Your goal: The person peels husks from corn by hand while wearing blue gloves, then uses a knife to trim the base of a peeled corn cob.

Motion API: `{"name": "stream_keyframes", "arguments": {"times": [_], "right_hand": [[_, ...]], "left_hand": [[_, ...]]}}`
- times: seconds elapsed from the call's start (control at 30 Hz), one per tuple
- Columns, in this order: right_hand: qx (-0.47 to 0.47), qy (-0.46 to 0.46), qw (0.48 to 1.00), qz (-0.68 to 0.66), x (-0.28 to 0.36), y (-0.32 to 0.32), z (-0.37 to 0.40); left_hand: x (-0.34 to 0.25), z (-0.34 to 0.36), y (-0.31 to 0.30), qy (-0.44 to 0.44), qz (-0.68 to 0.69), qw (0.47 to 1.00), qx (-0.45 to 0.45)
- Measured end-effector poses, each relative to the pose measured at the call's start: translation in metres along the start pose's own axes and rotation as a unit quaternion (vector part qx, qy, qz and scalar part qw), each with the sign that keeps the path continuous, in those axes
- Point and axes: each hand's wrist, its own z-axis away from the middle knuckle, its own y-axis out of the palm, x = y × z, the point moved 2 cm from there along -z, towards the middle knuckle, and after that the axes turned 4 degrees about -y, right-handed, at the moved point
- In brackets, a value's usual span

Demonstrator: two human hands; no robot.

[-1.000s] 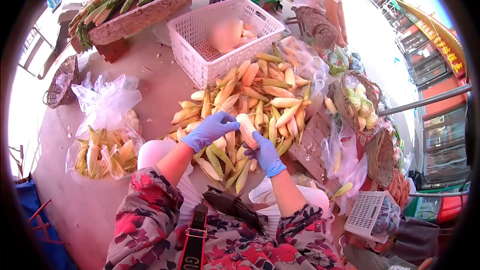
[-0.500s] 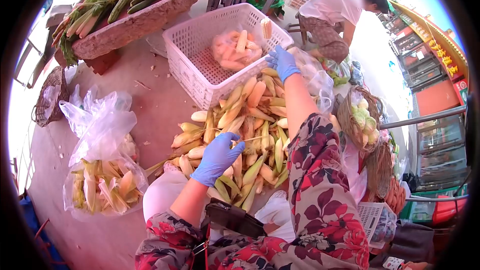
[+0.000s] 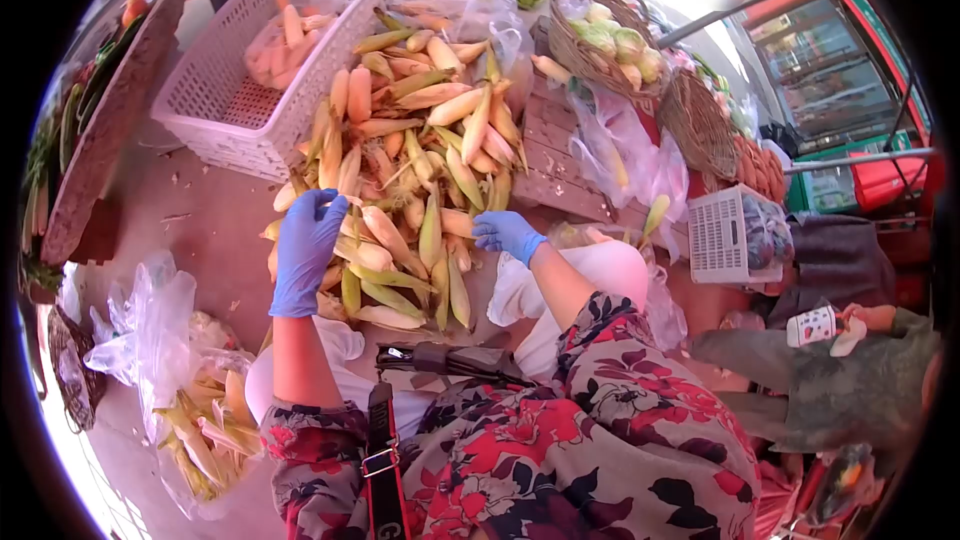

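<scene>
A heap of corn ears (image 3: 400, 170), some in green husk and some partly peeled, lies on the ground before me. My left hand (image 3: 305, 250), in a blue glove, is at the heap's left edge, thumb and fingertips drawn together; anything between them is too small to make out. My right hand (image 3: 508, 235), also gloved, is at the heap's right side, its curled fingers at the end of a pale ear of corn (image 3: 457, 224). Behind the heap stands a white plastic crate (image 3: 215, 130), holding peeled cobs (image 3: 292, 28) on a clear bag.
A clear bag of husks (image 3: 205, 440) lies at the left. Beyond it stands a stone trough (image 3: 110, 130) with green vegetables. On the right are a wooden board (image 3: 565, 155), a wicker basket of cabbages (image 3: 610, 45) and a white crate (image 3: 720, 240). Another person (image 3: 850, 380) is at far right.
My view has swung right and down. A cob in the air above the crate is no longer there. My right hand has come back from the crate to the heap; my left hand is at its left edge.
</scene>
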Motion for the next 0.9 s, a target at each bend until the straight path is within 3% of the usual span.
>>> {"name": "stream_keyframes", "arguments": {"times": [0.13,0.43,0.6,0.73,0.83,0.9], "right_hand": [[-0.053,-0.055,0.997,0.0,0.007,-0.017,0.055],[-0.009,-0.224,0.974,0.025,0.087,-0.011,0.1],[-0.004,-0.224,0.974,0.023,0.09,-0.014,0.101],[-0.003,-0.238,0.971,0.007,0.079,-0.005,0.104],[0.026,-0.217,0.975,-0.042,0.071,0.013,0.112],[0.029,-0.253,0.967,0.015,0.068,0.024,0.124]], "left_hand": [[0.014,-0.01,0.026,0.003,-0.025,0.999,0.045],[0.003,-0.013,0.056,0.008,-0.135,0.984,0.116],[-0.001,-0.014,0.056,0.027,-0.182,0.973,0.136],[0.035,-0.03,0.062,0.031,-0.135,0.98,0.142],[0.043,-0.039,0.061,0.049,-0.123,0.973,0.189],[0.056,-0.049,0.063,0.041,-0.146,0.964,0.218]]}}
